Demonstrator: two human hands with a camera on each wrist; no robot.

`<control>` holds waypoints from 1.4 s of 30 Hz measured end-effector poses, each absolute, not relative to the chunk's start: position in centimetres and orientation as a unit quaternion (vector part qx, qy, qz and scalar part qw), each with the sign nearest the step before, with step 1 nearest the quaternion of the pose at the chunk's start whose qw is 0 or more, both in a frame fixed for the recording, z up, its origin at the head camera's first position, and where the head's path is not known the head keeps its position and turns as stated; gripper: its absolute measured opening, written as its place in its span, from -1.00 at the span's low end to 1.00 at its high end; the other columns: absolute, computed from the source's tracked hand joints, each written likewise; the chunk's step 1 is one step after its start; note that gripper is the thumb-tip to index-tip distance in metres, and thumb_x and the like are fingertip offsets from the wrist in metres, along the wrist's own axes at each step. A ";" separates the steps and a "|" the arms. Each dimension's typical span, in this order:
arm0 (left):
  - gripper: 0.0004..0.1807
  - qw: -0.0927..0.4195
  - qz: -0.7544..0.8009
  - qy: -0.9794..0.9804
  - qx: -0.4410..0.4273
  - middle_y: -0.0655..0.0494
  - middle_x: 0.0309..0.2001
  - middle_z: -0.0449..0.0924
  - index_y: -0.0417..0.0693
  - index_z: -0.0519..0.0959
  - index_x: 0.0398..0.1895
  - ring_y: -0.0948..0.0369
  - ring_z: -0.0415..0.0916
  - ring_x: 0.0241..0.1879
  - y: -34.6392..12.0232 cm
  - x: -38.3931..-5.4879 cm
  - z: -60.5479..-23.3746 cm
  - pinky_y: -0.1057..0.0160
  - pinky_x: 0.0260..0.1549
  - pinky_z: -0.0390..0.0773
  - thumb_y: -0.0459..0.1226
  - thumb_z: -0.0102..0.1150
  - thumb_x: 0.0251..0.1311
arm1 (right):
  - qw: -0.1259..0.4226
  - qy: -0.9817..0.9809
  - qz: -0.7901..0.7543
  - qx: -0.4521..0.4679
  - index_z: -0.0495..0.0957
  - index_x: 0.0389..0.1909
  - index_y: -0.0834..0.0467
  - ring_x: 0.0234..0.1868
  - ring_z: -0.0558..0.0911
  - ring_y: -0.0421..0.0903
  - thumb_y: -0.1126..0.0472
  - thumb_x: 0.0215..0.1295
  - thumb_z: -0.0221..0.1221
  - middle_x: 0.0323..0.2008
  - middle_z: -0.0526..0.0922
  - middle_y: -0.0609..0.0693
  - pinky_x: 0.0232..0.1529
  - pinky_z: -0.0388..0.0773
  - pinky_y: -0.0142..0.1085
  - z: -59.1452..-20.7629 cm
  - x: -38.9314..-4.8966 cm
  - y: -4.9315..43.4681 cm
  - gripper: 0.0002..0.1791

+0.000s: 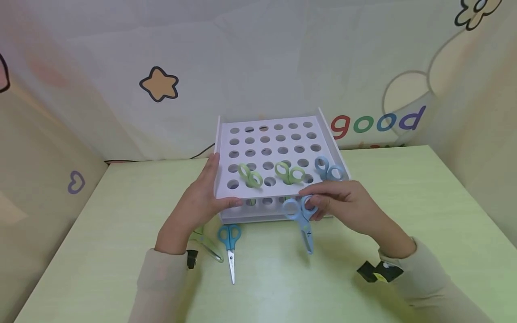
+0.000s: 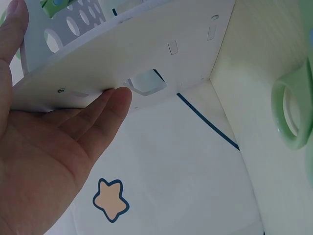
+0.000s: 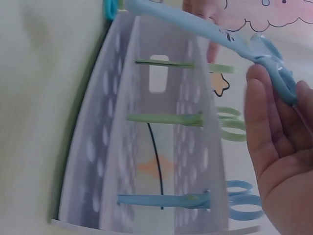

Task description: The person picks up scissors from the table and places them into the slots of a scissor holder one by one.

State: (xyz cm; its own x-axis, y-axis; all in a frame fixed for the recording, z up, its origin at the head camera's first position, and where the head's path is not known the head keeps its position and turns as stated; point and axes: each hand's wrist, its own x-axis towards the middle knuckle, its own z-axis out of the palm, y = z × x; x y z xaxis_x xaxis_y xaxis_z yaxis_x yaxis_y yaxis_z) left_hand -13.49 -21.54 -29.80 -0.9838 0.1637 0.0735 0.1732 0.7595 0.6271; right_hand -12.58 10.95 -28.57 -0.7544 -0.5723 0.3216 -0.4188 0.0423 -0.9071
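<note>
My left hand (image 1: pixel 198 204) holds the left front corner of a white two-tiered rack (image 1: pixel 266 123) full of round holes. Its thumb lies at the front edge and its fingers are against the outer side panel. Between thumb and fingers, my right hand (image 1: pixel 343 206) pinches light-blue scissors (image 1: pixel 305 233) by one finger loop, blades hanging down in front of the rack. Two green scissors (image 1: pixel 250 176) (image 1: pixel 289 173) and another light-blue pair (image 1: pixel 328 170) stand in holes, handles above the upper tier. Their blades pass between the tiers in the right wrist view.
In front of the rack lie blue-handled scissors (image 1: pixel 230 251) with metal blades. Next to them are green scissors (image 1: pixel 210 246), partly hidden by my left wrist. A printed cloth (image 1: pixel 262 58) hangs behind the pale green table (image 1: pixel 404 188), and a dark cord (image 1: pixel 202 151) runs along its foot.
</note>
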 end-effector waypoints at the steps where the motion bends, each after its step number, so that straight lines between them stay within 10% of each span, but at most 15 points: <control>1: 0.32 0.008 -0.335 -0.938 -0.090 0.27 0.49 -0.38 0.27 -0.38 0.50 0.07 0.26 0.13 -21.5 -13.5 -29.8 0.03 0.06 0.35 0.07 0.45 -0.14 | 0.054 0.725 -0.600 -0.335 0.61 -0.10 0.34 -0.49 0.65 0.05 0.44 0.29 0.12 -0.40 0.66 0.13 -0.41 0.59 -0.12 -28.2 -12.5 11.1 -0.79; 42: 0.34 0.009 -0.336 -0.938 -0.089 0.22 0.49 -0.37 0.22 -0.36 0.50 0.07 0.31 0.08 -21.4 -13.3 -29.6 0.05 0.03 0.36 0.09 0.46 -0.17 | -0.152 0.617 -0.716 -0.290 0.48 -0.08 0.58 -0.50 0.66 0.07 0.58 0.20 0.12 -0.31 0.64 0.31 -0.41 0.58 -0.19 -20.2 -14.8 12.8 -0.74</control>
State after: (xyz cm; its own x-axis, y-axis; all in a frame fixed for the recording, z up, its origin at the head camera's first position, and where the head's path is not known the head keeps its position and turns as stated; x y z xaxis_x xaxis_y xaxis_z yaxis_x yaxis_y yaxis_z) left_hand -13.30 -21.40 -29.61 -0.9839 0.1616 0.0766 0.1735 0.7589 0.6277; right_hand -14.79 12.77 -20.23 -0.7854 -0.1403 0.6028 -0.5754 -0.1934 -0.7947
